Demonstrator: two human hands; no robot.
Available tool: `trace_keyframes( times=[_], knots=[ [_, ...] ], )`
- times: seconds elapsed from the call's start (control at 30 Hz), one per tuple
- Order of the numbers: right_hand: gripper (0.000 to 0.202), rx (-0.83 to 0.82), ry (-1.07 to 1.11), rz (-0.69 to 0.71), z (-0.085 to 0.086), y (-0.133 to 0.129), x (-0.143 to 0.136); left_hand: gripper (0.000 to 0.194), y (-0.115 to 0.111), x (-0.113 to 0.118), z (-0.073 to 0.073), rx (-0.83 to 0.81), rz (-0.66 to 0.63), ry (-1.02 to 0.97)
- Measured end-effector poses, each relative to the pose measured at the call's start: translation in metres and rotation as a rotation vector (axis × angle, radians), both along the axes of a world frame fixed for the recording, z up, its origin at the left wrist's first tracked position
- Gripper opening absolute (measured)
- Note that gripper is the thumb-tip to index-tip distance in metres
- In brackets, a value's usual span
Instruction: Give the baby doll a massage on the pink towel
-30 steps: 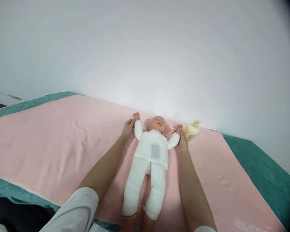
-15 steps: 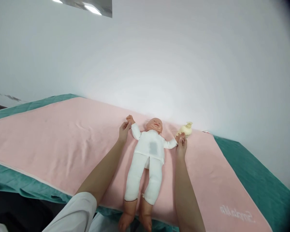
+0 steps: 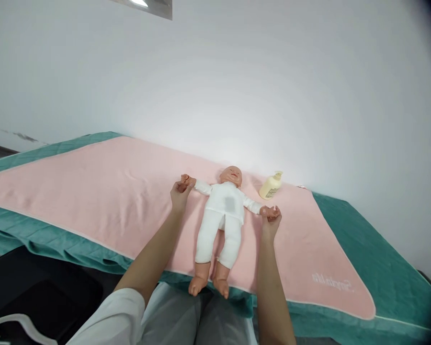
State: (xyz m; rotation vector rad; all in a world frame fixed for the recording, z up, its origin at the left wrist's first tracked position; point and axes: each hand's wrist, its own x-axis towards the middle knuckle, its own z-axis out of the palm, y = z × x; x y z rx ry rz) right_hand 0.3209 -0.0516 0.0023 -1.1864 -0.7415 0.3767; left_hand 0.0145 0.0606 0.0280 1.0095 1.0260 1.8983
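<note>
Swung both arms of the doll (image 3: 221,195) down & out since approx. 1 s ago: bent up beside its head then, stretched to the sides now. Also uncovered the bottle (image 3: 271,187), partly hidden behind a doll hand ½ s ago. Meaning for work in hand, by the look of it: a wide, roughly even two-sided spread, chest left uncovered.

L to R. Far L, low down: can't ID a dark object (image 3: 39,292), below edge of green cover (image 3: 366,235).

Next, w/ L hand (image 3: 178,197): grasping one doll arm near wrist, thumb & fingers closed round it, over pink blanket (image 3: 305,244).

Mid: on its back on said blanket, head twd. wall (image 3: 215,86), feet past near edge; dressed in white, w/ grey patch (image 3: 230,205) on chest.

Then, w/ R hand (image 3: 270,226): holding the other doll hand, fingers curled round it from below; can't tell how firmly.

Just beyond R hand, nearer wall: bottle again, pale yellow, pump-topped, untouched.

Far R: mirrored lettering (image 3: 332,281) near blanket corner, then more green cover.
</note>
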Motion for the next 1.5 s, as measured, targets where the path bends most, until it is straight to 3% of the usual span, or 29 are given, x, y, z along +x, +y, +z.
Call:
trace_keyframes(
  times=[0.17, 0.33, 0.43, 0.57, 0.8, 0.97, 1.27, 1.5],
  knots=[
    [0.075, -0.170, -0.015, -0.043, 0.003, -0.031, -0.015, 0.045, -0.023, -0.010, -0.009, -0.015, -0.015, 0.039],
    [0.054, -0.319, -0.136, -0.059, 0.008, -0.056, -0.030, 0.051, -0.046, -0.019, -0.011, -0.168, -0.023, 0.395],
    [0.048, -0.325, -0.167, -0.079, 0.009, -0.059, -0.032, 0.053, -0.056, -0.022, -0.006, -0.237, -0.008, 0.588],
    [0.046, -0.332, -0.216, -0.108, 0.006, -0.057, -0.030, 0.053, -0.061, -0.023, -0.001, -0.257, -0.023, 0.665],
    [0.042, -0.399, -0.318, -0.166, 0.004, -0.055, -0.031, 0.040, -0.062, -0.026, -0.005, -0.243, -0.119, 0.893],
    [0.041, -0.396, -0.349, -0.208, 0.001, -0.052, -0.030, 0.050, -0.064, -0.027, -0.006, -0.245, -0.112, 0.908],
    [0.044, -0.372, -0.357, -0.220, -0.001, -0.052, -0.027, 0.042, -0.070, -0.026, -0.001, -0.279, -0.069, 0.835],
    [0.062, -0.509, -0.654, -0.267, 0.002, -0.053, -0.035, 0.039, -0.069, -0.027, -0.003, -0.264, -0.053, 0.768]
  ],
)
